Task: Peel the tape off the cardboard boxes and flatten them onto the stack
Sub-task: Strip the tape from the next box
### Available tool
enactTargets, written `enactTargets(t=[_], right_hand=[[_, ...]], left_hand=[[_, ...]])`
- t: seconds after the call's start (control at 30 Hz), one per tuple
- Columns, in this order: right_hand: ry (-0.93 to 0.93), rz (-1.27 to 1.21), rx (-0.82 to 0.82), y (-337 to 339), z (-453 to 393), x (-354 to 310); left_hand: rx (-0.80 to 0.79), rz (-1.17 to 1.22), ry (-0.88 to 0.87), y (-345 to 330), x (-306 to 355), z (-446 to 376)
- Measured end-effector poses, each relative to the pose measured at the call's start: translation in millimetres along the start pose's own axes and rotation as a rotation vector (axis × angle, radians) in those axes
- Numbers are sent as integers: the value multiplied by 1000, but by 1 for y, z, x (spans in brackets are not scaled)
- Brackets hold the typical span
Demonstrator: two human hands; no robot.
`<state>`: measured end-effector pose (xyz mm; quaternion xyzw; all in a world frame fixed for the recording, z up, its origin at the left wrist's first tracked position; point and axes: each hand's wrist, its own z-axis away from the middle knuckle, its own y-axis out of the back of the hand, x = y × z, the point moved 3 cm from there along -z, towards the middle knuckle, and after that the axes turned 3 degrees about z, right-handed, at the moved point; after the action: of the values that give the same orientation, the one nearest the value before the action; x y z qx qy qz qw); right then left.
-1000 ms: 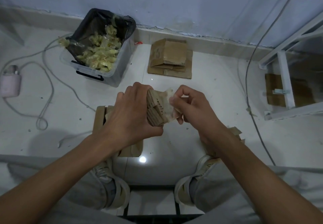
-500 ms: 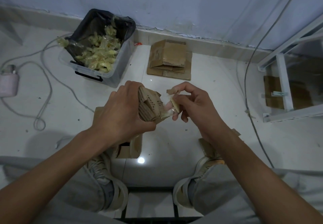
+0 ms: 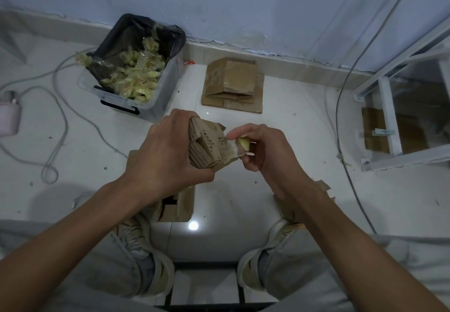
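Note:
My left hand [image 3: 162, 158] grips a small brown cardboard box [image 3: 207, 145] held up in front of me, above the floor. A strip of clear yellowish tape [image 3: 235, 149] stretches from the box's right side. My right hand [image 3: 265, 151] pinches the free end of that tape between thumb and fingers. Farther back, by the wall, lies the stack of flattened cardboard [image 3: 232, 85].
A clear bin with a black bag [image 3: 136, 68] full of crumpled tape stands at the back left. Another cardboard box [image 3: 180, 204] sits on the floor under my left wrist, more cardboard [image 3: 323, 187] by my right forearm. Cables [image 3: 56, 122] run at left, a white frame [image 3: 389, 126] at right.
The tape has come further off the box: my right hand has drawn its end out to the right, and the stretched strip now shows between box and fingers. My left hand keeps its grip.

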<state>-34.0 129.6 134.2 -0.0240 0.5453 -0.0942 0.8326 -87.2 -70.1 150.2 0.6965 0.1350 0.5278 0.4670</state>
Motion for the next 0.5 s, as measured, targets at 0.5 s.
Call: enactTargets(t=[0.5], right_hand=[[-18,222,182,10,5,8]], left_hand=[[28,-52,-67,7,1,-1]])
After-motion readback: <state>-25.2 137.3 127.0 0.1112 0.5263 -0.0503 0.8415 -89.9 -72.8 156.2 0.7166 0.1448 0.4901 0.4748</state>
